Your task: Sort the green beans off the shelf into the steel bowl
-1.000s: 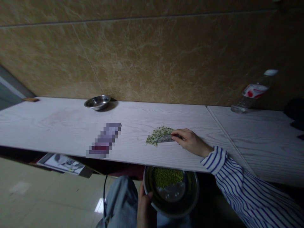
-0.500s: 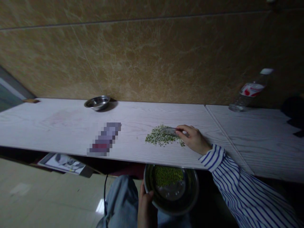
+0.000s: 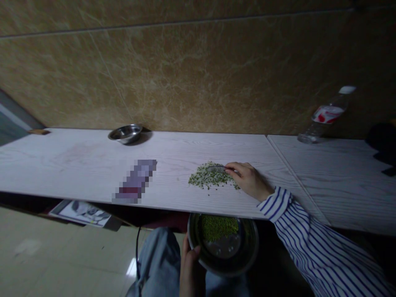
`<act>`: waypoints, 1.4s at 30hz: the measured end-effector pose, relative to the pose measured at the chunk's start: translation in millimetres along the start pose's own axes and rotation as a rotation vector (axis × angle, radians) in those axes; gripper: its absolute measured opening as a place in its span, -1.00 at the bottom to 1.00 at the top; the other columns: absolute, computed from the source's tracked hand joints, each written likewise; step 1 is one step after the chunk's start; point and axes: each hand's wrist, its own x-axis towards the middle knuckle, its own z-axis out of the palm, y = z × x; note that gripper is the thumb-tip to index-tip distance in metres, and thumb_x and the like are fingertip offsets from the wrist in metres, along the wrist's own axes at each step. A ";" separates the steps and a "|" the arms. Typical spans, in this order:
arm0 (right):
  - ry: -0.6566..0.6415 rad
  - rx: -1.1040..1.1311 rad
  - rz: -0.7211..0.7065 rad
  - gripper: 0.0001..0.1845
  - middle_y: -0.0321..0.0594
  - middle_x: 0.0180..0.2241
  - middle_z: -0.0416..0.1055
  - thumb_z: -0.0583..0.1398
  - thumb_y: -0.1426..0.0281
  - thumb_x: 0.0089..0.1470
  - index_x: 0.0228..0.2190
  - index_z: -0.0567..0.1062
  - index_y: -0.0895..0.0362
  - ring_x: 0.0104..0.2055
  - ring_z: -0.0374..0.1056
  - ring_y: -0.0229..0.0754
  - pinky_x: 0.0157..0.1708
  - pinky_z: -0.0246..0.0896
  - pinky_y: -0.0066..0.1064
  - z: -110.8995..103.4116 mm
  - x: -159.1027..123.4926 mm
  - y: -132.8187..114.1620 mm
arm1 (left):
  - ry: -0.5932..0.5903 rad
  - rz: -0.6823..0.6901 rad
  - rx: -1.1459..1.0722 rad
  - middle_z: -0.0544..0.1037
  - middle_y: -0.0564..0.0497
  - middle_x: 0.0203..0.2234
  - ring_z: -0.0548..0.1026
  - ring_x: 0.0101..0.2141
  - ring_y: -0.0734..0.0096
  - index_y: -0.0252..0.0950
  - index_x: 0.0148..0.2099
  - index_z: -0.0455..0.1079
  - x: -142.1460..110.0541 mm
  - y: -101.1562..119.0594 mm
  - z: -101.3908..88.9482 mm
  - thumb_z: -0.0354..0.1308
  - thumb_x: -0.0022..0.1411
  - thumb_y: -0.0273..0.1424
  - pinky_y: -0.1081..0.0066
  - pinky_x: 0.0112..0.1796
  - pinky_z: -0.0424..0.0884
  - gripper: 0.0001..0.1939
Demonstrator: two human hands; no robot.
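My right hand (image 3: 247,178) pinches a thin, flat, greyish scraper-like piece (image 3: 215,168); its exact kind is hard to make out. Its edge lies in a loose heap of green beans mixed with white grains (image 3: 210,178) on the pale wooden table (image 3: 173,152). Below the table's front edge, my left hand (image 3: 189,262) grips the left rim of a metal bowl (image 3: 252,255), thumb over the edge. Green beans (image 3: 219,227) cover the far part of the bowl's bottom, and the near part shows bare metal.
A small metal bowl (image 3: 125,134) stands near the wall at the left. A pixelated flat item (image 3: 136,181) lies left of the heap. At the back right is a clear plastic bottle (image 3: 328,115), with a dark object (image 3: 382,144) beyond it. An open drawer (image 3: 86,212) juts out below left.
My right hand and the thin piece have shifted slightly left over the heap. A few beans lie a little nearer the front edge. My left hand still holds the bowl in place.
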 end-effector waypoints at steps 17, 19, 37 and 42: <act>-0.044 0.024 -0.195 -0.86 -0.20 -0.28 0.66 0.19 0.46 0.28 -0.18 0.57 0.09 -0.27 0.57 -0.15 -0.21 0.32 -0.26 -5.4 -7.6 -3.9 | 0.009 0.023 -0.102 0.67 0.04 -0.33 0.59 -0.13 0.02 -0.08 -0.22 0.63 -25.5 15.2 18.8 0.38 -0.14 -0.35 0.22 -0.03 0.46 -0.68; -0.049 0.032 -0.204 -0.86 -0.21 -0.30 0.66 0.20 0.47 0.28 -0.18 0.57 0.10 -0.29 0.56 -0.16 -0.22 0.31 -0.28 -5.9 -8.3 -4.9 | 0.007 0.022 -0.121 0.67 0.04 -0.33 0.59 -0.13 0.01 -0.08 -0.21 0.63 -24.3 14.6 17.7 0.38 -0.14 -0.36 0.20 -0.01 0.45 -0.67; 0.205 -0.138 -0.164 -0.88 -0.15 -0.33 0.65 0.20 0.47 0.26 -0.20 0.56 0.12 -0.31 0.56 -0.11 -0.26 0.36 -0.29 -23.6 -35.8 -14.0 | -0.038 0.067 -0.111 0.67 -0.05 -0.21 0.53 0.04 -0.06 -0.17 -0.02 0.56 -19.0 8.8 7.8 0.35 -0.10 -0.39 0.20 -0.05 0.47 -0.50; 0.178 -0.251 -0.145 -0.86 -0.13 -0.31 0.65 0.17 0.47 0.29 -0.19 0.55 0.14 -0.31 0.57 -0.11 -0.27 0.32 -0.29 -26.2 -44.2 -13.9 | 0.008 0.013 -0.116 0.66 -0.01 -0.31 0.58 -0.04 -0.04 -0.17 -0.12 0.54 -18.0 5.4 8.5 0.33 -0.18 -0.42 0.22 -0.11 0.49 -0.54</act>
